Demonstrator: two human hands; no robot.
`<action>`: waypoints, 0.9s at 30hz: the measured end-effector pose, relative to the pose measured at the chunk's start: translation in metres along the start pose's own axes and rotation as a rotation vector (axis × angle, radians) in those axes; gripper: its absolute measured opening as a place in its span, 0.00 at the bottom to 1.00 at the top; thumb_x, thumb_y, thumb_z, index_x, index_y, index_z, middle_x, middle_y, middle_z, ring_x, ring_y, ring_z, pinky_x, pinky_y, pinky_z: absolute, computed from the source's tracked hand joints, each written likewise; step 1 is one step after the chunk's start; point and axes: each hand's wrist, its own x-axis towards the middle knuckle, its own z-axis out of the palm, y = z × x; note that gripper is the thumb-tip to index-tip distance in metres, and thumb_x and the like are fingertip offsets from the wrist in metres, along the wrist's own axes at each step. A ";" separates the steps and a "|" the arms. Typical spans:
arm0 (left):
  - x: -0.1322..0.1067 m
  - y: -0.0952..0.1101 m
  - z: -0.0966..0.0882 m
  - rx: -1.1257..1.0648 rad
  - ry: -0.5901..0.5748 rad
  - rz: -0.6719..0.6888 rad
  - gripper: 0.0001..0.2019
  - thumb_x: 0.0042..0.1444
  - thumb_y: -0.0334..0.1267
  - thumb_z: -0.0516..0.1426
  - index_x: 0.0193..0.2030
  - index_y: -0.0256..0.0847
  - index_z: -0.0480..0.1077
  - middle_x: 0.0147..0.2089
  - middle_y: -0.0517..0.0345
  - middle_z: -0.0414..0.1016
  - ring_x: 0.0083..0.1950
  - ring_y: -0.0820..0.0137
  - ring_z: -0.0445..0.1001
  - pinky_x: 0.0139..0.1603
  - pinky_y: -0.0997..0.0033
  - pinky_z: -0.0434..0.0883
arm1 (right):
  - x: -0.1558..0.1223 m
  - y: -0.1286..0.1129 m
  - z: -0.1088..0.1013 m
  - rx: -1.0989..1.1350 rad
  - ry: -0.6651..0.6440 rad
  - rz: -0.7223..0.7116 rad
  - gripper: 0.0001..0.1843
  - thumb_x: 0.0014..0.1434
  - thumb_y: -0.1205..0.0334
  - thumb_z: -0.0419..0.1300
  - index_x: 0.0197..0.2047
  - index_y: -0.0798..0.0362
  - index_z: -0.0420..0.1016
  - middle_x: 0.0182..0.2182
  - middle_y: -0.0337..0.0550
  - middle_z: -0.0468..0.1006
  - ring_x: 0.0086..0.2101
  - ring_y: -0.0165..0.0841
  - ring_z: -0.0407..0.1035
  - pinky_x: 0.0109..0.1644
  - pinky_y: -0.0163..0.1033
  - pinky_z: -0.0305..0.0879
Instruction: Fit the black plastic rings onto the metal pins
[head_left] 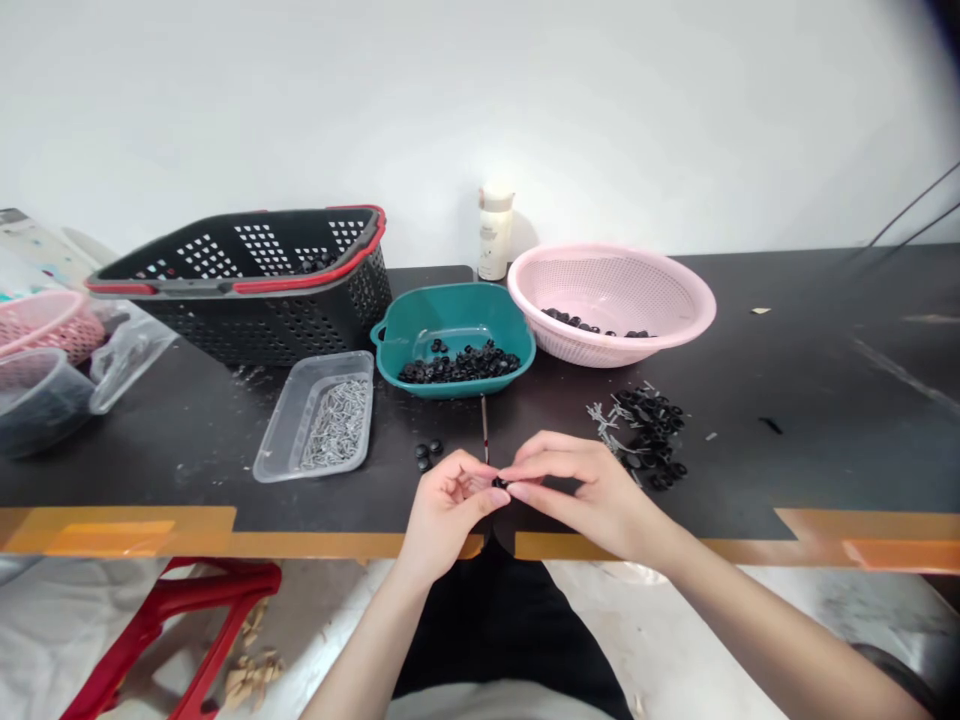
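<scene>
My left hand [455, 508] and my right hand [574, 485] meet near the table's front edge. Fingertips of both pinch a small black round part [500, 483], mostly hidden between them. Just beyond the hands, a thin metal rod [484, 428] points away from me on the table. Several loose black round parts [427, 453] lie to the left of it. On the right is a pile of black parts [654, 435] with short silver pins [609, 425] at its side. A clear plastic tray [275, 440] on the left contains many silver pins [336, 422].
A teal basin [405, 312] with black parts stands behind the hands. Beside it is a pink colander [675, 290], also containing black parts. A black basket [300, 325] with red handles is at the back left, and a white bottle [495, 235] stands by the wall.
</scene>
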 end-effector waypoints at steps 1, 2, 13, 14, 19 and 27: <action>0.000 0.000 0.000 0.005 -0.004 0.004 0.12 0.39 0.38 0.70 0.28 0.40 0.73 0.27 0.61 0.77 0.30 0.73 0.75 0.36 0.73 0.73 | -0.001 0.001 -0.007 0.017 -0.011 0.016 0.08 0.60 0.59 0.62 0.42 0.46 0.82 0.36 0.42 0.78 0.33 0.31 0.73 0.37 0.36 0.71; 0.000 0.000 0.000 0.011 -0.007 0.005 0.12 0.40 0.39 0.70 0.29 0.40 0.73 0.28 0.60 0.77 0.31 0.72 0.76 0.38 0.72 0.73 | -0.002 0.003 -0.016 0.015 -0.012 0.046 0.09 0.60 0.58 0.63 0.44 0.45 0.81 0.37 0.42 0.78 0.33 0.31 0.73 0.38 0.37 0.71; -0.001 -0.005 -0.001 0.065 -0.029 0.017 0.10 0.49 0.43 0.67 0.35 0.41 0.76 0.32 0.59 0.76 0.37 0.72 0.76 0.43 0.73 0.73 | 0.004 0.082 -0.134 -0.797 0.085 0.553 0.18 0.55 0.53 0.61 0.46 0.52 0.81 0.41 0.47 0.81 0.39 0.43 0.74 0.43 0.45 0.69; -0.001 -0.006 -0.001 0.074 -0.028 0.019 0.10 0.49 0.43 0.67 0.36 0.41 0.76 0.32 0.59 0.76 0.37 0.72 0.76 0.43 0.73 0.72 | 0.005 0.085 -0.133 -0.791 0.064 0.566 0.17 0.55 0.54 0.61 0.45 0.51 0.81 0.39 0.45 0.82 0.37 0.42 0.75 0.42 0.44 0.70; -0.002 -0.006 -0.002 0.104 -0.035 0.026 0.11 0.49 0.44 0.66 0.36 0.41 0.77 0.33 0.57 0.76 0.38 0.69 0.76 0.44 0.71 0.72 | 0.007 0.084 -0.133 -0.811 0.085 0.617 0.16 0.55 0.54 0.60 0.44 0.50 0.81 0.34 0.42 0.83 0.32 0.39 0.76 0.38 0.41 0.69; -0.002 -0.008 -0.002 0.130 -0.024 0.071 0.09 0.50 0.42 0.66 0.37 0.42 0.76 0.32 0.58 0.75 0.37 0.70 0.75 0.43 0.72 0.72 | 0.010 0.080 -0.136 -0.888 0.092 0.652 0.10 0.53 0.55 0.61 0.33 0.50 0.82 0.31 0.44 0.83 0.33 0.42 0.76 0.36 0.41 0.67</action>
